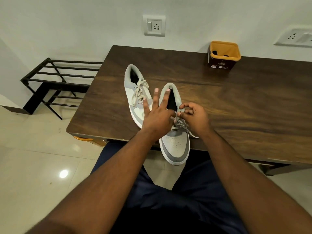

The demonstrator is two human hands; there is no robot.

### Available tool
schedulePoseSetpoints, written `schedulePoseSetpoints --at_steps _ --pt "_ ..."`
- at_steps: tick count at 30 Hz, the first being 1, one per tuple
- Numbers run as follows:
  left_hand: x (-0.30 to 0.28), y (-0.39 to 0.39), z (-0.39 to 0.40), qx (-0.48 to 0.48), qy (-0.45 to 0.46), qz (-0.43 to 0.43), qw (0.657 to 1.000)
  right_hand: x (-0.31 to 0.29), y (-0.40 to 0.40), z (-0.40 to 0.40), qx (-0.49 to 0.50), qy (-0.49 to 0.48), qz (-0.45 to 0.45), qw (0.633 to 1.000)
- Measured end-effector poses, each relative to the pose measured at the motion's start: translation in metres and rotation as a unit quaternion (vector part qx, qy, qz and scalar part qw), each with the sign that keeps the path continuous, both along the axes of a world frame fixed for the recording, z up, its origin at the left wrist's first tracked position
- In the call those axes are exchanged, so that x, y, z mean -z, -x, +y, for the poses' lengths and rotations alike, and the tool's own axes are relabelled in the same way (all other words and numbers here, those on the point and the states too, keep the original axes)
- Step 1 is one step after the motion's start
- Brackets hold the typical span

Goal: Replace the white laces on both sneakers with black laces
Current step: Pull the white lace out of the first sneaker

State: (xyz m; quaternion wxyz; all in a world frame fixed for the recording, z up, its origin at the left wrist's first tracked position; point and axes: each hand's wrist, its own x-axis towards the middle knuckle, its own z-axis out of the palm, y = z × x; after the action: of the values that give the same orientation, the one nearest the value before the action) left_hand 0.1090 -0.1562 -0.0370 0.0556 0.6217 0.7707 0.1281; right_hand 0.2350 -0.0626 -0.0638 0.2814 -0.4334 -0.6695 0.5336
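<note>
Wooden table (236,98), tiled floor (33,157)

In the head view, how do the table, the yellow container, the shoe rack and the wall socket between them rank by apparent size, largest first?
1. Table: by far the largest.
2. Shoe rack, partly hidden behind the table.
3. Yellow container.
4. Wall socket.
The container and socket look nearly alike, and the socket is farther away, so their order is unsure.
</note>
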Motion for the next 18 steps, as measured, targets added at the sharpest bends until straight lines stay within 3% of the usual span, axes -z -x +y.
schedulePoseSetpoints --at_steps 2,4,5,7,9,10,11,12,14,16,18 --pt "0.001 -0.001 0.007 -0.014 0.033 -0.021 0.999 -0.002 -0.002 -0.002 -0.001 -0.002 -0.004 1.0" --pt "0.003 -0.002 0.006 -0.083 -0.072 -0.179 0.978 -0.002 -0.003 -0.002 0.005 -0.018 -0.01 1.0" --pt "0.001 -0.002 0.004 -0.136 -0.152 -0.283 0.937 -0.001 -0.003 -0.002 0.008 -0.024 -0.011 1.0" --pt "-0.002 0.008 -0.002 -0.272 -0.322 -0.442 0.792 0.001 -0.002 -0.001 0.003 -0.028 -0.016 0.999" --pt "-0.006 0.025 -0.008 -0.386 -0.422 -0.493 0.656 0.004 -0.003 0.0 -0.003 -0.025 -0.012 1.0" --pt "-0.005 0.034 -0.009 -0.428 -0.43 -0.489 0.627 0.005 -0.003 0.001 -0.005 -0.025 -0.01 1.0" --pt "-0.003 0.041 -0.009 -0.449 -0.4 -0.49 0.63 0.005 -0.003 0.001 -0.006 -0.025 -0.009 1.0" --pt "-0.003 0.042 -0.01 -0.463 -0.332 -0.486 0.663 0.006 -0.003 0.001 -0.006 -0.023 -0.009 1.0" --pt "0.004 0.035 -0.013 -0.428 -0.152 -0.397 0.797 0.005 -0.003 0.0 -0.005 -0.025 -0.01 1.0" --pt "0.007 0.019 -0.018 -0.306 -0.093 -0.219 0.922 0.003 -0.002 -0.002 0.003 -0.034 -0.012 0.999" --pt "0.006 0.007 -0.022 -0.129 -0.073 -0.128 0.981 0.0 -0.003 -0.007 0.008 -0.054 -0.018 0.998"
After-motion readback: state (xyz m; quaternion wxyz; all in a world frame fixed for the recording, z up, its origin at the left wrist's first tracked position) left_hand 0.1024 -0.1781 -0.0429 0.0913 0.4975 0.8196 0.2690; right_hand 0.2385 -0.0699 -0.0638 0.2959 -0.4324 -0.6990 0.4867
